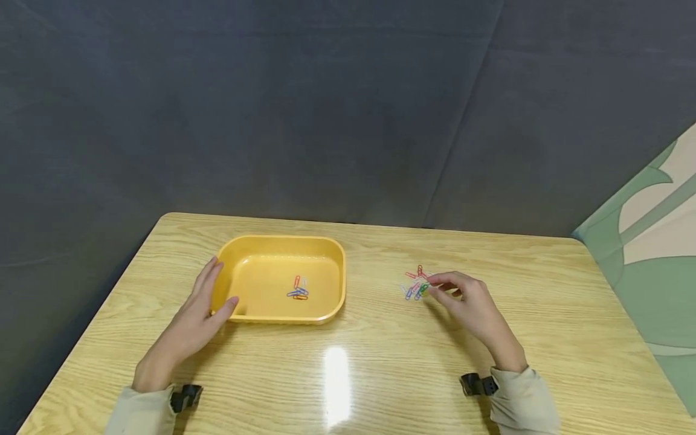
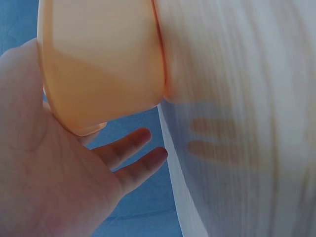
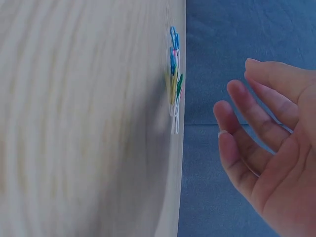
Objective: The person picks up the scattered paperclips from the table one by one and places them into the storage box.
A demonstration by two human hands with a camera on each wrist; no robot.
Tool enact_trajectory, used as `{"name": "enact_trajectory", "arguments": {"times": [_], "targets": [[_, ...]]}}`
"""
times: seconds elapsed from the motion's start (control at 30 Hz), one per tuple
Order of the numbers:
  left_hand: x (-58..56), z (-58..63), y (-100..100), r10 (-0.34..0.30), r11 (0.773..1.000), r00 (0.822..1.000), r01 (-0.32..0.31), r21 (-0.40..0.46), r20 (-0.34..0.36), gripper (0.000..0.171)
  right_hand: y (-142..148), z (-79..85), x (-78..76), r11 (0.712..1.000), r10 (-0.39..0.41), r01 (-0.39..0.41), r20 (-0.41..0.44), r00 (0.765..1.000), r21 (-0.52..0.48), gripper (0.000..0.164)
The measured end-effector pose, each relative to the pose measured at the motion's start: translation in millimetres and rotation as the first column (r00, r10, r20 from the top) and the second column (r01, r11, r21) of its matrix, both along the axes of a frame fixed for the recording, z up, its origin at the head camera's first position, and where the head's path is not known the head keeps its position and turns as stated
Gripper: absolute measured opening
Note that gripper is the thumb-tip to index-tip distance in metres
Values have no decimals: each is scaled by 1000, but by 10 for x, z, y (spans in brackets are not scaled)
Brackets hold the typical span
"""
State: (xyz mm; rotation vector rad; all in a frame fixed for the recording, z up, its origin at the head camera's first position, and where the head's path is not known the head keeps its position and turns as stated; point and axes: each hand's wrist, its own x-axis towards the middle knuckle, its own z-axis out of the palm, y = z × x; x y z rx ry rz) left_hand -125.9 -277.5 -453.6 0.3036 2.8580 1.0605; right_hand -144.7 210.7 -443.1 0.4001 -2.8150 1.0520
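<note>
A yellow tray [image 1: 261, 281] stands at the left of the wooden table. My left hand [image 1: 193, 323] rests on its near left corner, thumb over the rim and fingers along the side. In the left wrist view, two fingers stretch straight beyond the tray's wall [image 2: 106, 59]. Several paper clips [image 1: 298, 292], red, blue, white and orange, lie on the tray's floor. To the right is a loose pile of coloured paper clips [image 1: 416, 286]. My right hand [image 1: 470, 305] is close over that pile. The right wrist view shows its bent fingers [image 3: 256, 131] apart, with nothing visible between them.
The wooden table [image 1: 261, 368] has a bright reflection in front. Dark cloth [image 1: 304, 115] hangs behind it, and a green and cream patterned panel [image 1: 658, 260] borders the right side. Each wrist wears a black camera strap [image 1: 478, 385].
</note>
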Motion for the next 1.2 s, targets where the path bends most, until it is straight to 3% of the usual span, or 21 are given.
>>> {"name": "enact_trajectory", "arguments": {"times": [0.27, 0.73, 0.93, 1.2], "targets": [[-1, 1, -3, 5, 1000, 1000, -5, -8, -1, 80, 40, -12, 3, 999, 14, -17, 85, 996, 34, 24], [-11, -7, -4, 6, 1000, 1000, -6, -1, 6, 80, 50, -100, -6, 986, 148, -158, 160, 976, 54, 28], [-9, -2, -1, 6, 1000, 1000, -6, -5, 7, 80, 41, -91, -7, 987, 125, -138, 154, 980, 78, 24], [-10, 10, -2, 5, 1000, 1000, -5, -8, 17, 81, 52, -91, -15, 988, 69, -99, 234, 970, 120, 17]]}}
